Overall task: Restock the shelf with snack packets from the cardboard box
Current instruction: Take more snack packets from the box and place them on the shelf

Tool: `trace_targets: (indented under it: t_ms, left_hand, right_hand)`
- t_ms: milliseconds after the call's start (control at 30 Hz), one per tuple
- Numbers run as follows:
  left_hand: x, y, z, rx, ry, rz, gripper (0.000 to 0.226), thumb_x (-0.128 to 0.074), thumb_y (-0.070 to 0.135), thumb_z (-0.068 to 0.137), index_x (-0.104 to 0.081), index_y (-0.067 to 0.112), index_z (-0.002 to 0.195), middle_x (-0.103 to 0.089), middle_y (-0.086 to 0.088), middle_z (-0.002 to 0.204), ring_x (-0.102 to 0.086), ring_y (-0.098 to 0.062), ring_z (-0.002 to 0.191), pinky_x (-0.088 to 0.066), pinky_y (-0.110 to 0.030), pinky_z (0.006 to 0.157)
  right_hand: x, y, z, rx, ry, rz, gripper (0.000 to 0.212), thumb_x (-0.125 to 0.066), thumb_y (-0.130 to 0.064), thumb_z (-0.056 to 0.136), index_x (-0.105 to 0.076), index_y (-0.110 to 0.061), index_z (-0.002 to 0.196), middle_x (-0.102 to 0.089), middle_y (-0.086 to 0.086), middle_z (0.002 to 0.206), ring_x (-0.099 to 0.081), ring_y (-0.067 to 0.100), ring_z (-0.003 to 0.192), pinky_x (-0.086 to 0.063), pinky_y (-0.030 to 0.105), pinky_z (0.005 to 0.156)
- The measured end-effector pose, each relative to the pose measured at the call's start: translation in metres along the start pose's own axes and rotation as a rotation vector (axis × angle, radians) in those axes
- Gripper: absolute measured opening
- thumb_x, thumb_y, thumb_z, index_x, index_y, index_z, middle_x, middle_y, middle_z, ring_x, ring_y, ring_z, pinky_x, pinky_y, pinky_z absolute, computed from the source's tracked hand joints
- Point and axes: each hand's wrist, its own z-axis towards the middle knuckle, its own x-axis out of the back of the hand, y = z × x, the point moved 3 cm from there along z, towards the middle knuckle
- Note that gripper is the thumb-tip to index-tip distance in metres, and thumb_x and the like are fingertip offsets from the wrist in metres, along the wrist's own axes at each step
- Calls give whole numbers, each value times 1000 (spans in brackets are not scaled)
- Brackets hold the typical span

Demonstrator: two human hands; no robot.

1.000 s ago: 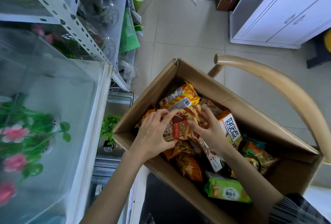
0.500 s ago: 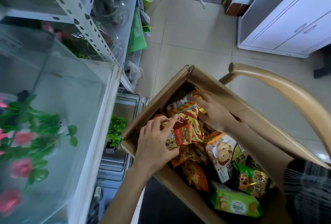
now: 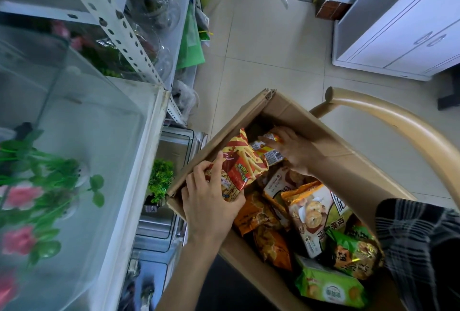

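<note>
my left grip [image 3: 209,208] is clamping the lower end of the red-and-yellow fries packet [image 3: 245,163], fingers curled round it. i'm holding it up against the near-left wall of the cardboard box [image 3: 331,141], probably to clear the pile. my right grip [image 3: 295,152] is lying over a small orange packet [image 3: 271,155] in the far corner. can't tell if it's clamped or only touching, since the thumb is hidden. likely going for two per trip. the shelf rack [image 3: 117,24] is standing to my left; the free slot isn't showing. the box bottom is buried under packets.
</note>
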Motion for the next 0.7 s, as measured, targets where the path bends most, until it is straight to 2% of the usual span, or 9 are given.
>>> trace_targets:
  t_ms: [67,167,267,333,467,533,600,700]
  left_hand:
    - [1,0,-1,-7,8,1,91,-80,46,65,-42,19,142,-52,-12,119,-50,-30,107,-46,-43,85]
    - [1,0,-2,-21,24,7,91,-83,44,62,-45,17,140,-54,-13,116,-53,-31,104,-47,-42,82]
    - [1,2,-4,-27,48,3,92,-84,43,60,-46,16,139,-54,-12,115,-54,-31,103,-47,-42,80]
    - [1,2,-4,-38,77,-5,92,-85,43,59,-46,16,138,-54,-13,114,-55,-32,101,-48,-43,79]
    - [3,0,-6,-69,153,-33,95,-85,42,57,-39,18,136,-54,-13,111,-57,-33,99,-48,-41,77]
    - [4,-3,-6,-58,175,-35,97,-86,43,55,-37,19,135,-54,-14,111,-58,-34,100,-40,-38,81]
    - [3,-6,-7,-39,187,-49,97,-85,45,55,-37,20,136,-54,-15,114,-56,-34,103,-36,-39,84]
    - [4,-8,-8,5,180,-132,94,-79,48,60,-32,25,138,-50,-14,121,-51,-32,111,-44,-46,84]
  right_hand:
    - [-2,-3,3,-1,1,-44,103,-76,-32,77,-4,-34,151,-15,9,153,-10,30,142,-35,40,108]
    - [-2,-10,5,37,24,-112,95,-75,-38,77,-14,-27,149,-19,9,152,-9,31,142,-29,44,112]
    - [-7,-23,9,116,2,-209,90,-73,-32,79,-19,-16,149,-14,11,156,-2,32,146,-8,53,118]
    - [-14,-30,12,141,-34,-208,89,-70,-24,82,-15,-15,150,-11,12,158,1,32,146,-1,53,117]
    - [-23,-31,19,140,-51,-90,87,-65,-19,86,-8,-22,152,-2,8,160,6,31,147,-2,52,119]
    - [-27,-31,24,146,-48,-15,92,-67,-20,85,-4,-27,152,1,7,160,8,29,146,-5,53,118]
    - [-31,-28,30,139,-48,63,93,-68,-23,84,-4,-31,151,-3,6,160,7,29,147,-8,54,118]
    - [-32,-22,37,139,-36,135,81,-65,-31,87,-15,-33,150,-15,6,157,-3,28,146,-11,52,118]
